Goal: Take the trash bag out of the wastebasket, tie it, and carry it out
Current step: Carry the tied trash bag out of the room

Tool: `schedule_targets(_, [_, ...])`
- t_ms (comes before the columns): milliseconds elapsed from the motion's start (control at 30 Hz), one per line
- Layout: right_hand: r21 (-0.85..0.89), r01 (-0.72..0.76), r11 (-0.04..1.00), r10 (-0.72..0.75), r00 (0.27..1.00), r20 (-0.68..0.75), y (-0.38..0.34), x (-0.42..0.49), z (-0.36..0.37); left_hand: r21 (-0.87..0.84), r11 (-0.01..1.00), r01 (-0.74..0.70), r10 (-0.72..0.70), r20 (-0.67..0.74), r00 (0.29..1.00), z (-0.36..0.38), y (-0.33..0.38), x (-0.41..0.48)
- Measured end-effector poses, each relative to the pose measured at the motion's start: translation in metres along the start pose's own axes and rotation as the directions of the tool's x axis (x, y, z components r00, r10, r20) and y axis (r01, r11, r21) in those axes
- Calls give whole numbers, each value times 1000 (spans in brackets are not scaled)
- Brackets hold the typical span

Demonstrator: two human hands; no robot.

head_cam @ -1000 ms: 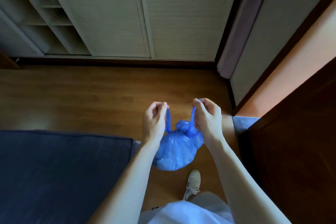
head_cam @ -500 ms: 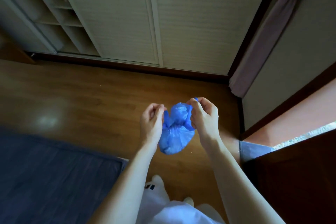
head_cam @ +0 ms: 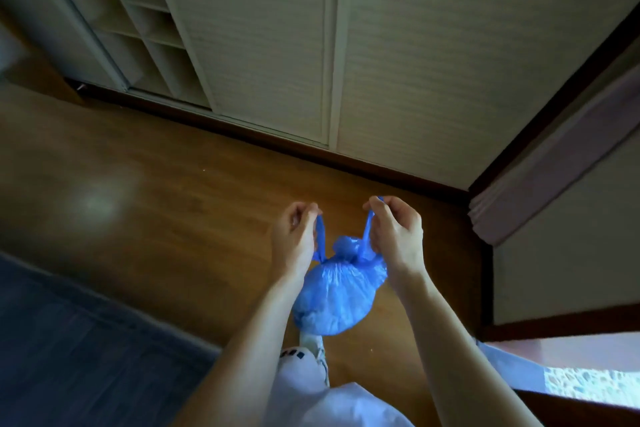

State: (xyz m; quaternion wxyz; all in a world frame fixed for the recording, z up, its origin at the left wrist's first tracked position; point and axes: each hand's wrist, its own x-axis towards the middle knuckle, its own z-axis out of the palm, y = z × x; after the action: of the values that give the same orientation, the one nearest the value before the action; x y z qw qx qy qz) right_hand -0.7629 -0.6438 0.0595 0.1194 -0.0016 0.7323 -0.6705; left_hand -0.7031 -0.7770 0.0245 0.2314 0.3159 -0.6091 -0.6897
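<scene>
Home bedroom or hallway — sliding closet doors [head_cam: 381,55] are running along the wall, open shelves [head_cam: 145,28] showing behind one, a wood floor [head_cam: 156,204] is shining underfoot, a dark blue rug or bedding [head_cam: 79,347] is lying lower left, a gathered curtain [head_cam: 554,170] hanging at right.

No readable text or labels

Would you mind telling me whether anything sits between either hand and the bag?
Nothing visible does: the left hand and right hand each already pinch a strip of the bag.
</scene>
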Motion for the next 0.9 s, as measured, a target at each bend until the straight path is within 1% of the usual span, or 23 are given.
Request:
schedule_targets(133, [-1, 22, 1000, -22, 1000, -1, -23, 61, 42, 8, 1000, -27, 27, 29, 999, 1, 19, 71])
schedule_targets(333, [34, 13, 999, -15, 999, 47, -38, 125, 94, 15, 1000, -15, 15, -34, 999, -7, 37, 145])
schedule_targets(433, [23, -6, 1000, 4, 997, 75, -41, 152, 121, 12, 1000, -12, 12, -60, 998, -15, 39, 174])
schedule_targets(600, [-15, 9, 1000, -6, 984, 176, -46, 199, 169, 11, 1000, 17, -15, -158, 987, -31, 45, 228])
schedule_targets(700, [-39, 22, 999, -11, 967, 253, -52, 232, 205, -21, 1000, 4, -9, -231, 973, -39, 53, 260])
schedule_targets(800, [-65, 28, 997, -1, 927, 375, -60, 270, 244, -46, 999, -2, -12, -296, 955, -42, 65, 294])
schedule_targets(900, [-84, 16, 996, 28, 867, 497, -72, 311, 284, -1, 1000, -12, 11, -383, 924, -47, 76, 331])
